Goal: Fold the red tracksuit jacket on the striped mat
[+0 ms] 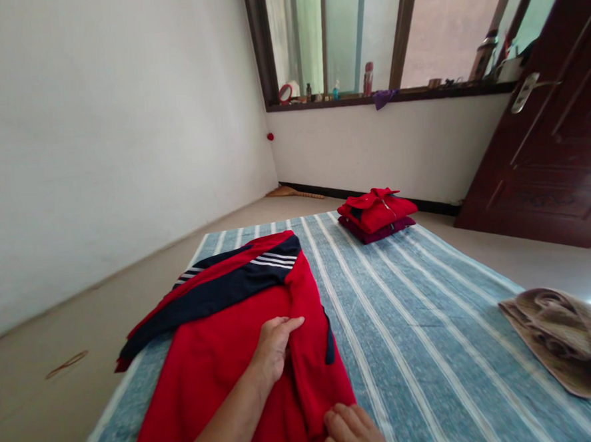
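Observation:
A red jacket lies spread on a blue bedsheet with white stripes. One navy sleeve with white stripes is folded across its upper part toward the left. My left hand is at the folded right side of the jacket, gripping the cloth; some of its fingers are hidden by the fold. Closer to me, my right hand has its fingers curled over the jacket's right edge, partly cut off by the bottom of the view. A strip of navy cloth shows along that edge.
Folded red clothes lie stacked on a maroon garment at the sheet's far end. A brown hat rests at the right. Beyond are a windowsill with small items and a dark red door. A white wall stands left.

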The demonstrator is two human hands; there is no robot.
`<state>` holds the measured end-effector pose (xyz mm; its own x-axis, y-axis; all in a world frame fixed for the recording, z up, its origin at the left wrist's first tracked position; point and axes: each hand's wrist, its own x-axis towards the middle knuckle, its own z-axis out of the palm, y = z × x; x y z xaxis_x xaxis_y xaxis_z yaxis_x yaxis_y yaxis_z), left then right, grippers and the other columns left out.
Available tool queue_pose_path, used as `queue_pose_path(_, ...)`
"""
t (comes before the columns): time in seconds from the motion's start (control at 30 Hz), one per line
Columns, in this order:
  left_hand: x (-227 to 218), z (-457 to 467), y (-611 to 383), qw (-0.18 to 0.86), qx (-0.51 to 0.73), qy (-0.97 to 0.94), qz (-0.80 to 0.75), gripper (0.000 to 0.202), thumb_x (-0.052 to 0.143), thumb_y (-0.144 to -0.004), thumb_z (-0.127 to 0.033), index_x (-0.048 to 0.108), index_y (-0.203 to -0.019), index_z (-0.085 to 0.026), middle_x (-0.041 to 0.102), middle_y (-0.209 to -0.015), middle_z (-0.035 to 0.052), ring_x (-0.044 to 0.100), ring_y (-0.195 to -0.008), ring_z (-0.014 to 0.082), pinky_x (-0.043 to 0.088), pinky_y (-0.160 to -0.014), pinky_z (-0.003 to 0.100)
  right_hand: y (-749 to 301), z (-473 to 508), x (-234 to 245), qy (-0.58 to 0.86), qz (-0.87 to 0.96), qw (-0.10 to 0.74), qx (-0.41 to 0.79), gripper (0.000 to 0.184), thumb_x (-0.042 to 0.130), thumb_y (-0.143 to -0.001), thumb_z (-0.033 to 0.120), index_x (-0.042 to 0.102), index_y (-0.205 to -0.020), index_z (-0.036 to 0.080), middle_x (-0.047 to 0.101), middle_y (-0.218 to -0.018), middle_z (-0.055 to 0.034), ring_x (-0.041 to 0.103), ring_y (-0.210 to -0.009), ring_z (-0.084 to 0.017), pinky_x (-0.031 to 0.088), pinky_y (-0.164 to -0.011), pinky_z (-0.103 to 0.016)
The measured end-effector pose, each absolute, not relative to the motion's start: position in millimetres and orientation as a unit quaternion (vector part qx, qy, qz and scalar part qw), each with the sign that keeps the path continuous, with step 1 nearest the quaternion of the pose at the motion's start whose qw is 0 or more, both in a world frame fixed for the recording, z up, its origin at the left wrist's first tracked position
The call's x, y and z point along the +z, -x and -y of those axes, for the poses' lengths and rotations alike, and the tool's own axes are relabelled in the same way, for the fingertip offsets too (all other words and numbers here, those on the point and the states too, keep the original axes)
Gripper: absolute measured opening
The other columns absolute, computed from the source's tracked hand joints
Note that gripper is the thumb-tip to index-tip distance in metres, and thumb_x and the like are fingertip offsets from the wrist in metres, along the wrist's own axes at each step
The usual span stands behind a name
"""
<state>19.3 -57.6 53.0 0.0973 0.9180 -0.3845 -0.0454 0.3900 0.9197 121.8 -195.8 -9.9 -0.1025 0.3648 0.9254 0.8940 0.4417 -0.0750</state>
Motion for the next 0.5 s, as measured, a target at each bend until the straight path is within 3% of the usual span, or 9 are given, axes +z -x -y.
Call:
queue_pose_path(0.1, 54.3, 40.4, -25.4, 0.593, 0.415, -0.41, -0.555, 0.024, 0.074, -0.051, -0.021, 0.054, -0.062, -0.018, 0.064, -0.061, 0.0007, 0.061, -0.062, 0.0185, 0.047, -0.061, 0.027, -122.3, 195.5, -10.7, 0.462, 0.699, 0.486, -0.249, 0.037, 0.033, -0.085, 0.002, 0.044, -0.055, 0.02, 0.059, -0.063, -0.0014, 0.052, -0.055, -0.013, 0.04, -0.052, -0.026)
queue_pose_path(0.23, 47.5, 28.1, -24.1, 0.546, 0.436, -0.427, -0.574, 0.024, 0.071, -0.048, -0.009, 0.054, -0.061, -0.019, 0.056, -0.052, -0.0044, 0.058, -0.058, 0.0153, 0.04, -0.056, 0.022, -120.2, 192.7, -13.6, 0.466, 0.677, 0.503, -0.268, 0.04, 0.03, -0.089, 0.005, 0.047, -0.057, 0.021, 0.061, -0.064, -0.0009, 0.06, -0.066, -0.015, 0.043, -0.054, -0.025)
queue_pose_path(0.5, 47.1, 5.1, -26.9, 0.532, 0.452, -0.415, -0.584, 0.018, 0.066, -0.053, -0.012, 0.057, -0.067, -0.018, 0.062, -0.06, -0.0024, 0.059, -0.061, 0.016, 0.043, -0.06, 0.025, -121.5, 189.5, -8.5, 0.449, 0.712, 0.483, -0.24, 0.041, 0.027, -0.094, 0.012, 0.043, -0.057, 0.021, 0.057, -0.057, -0.0017, 0.057, -0.057, -0.015, 0.042, -0.051, -0.024)
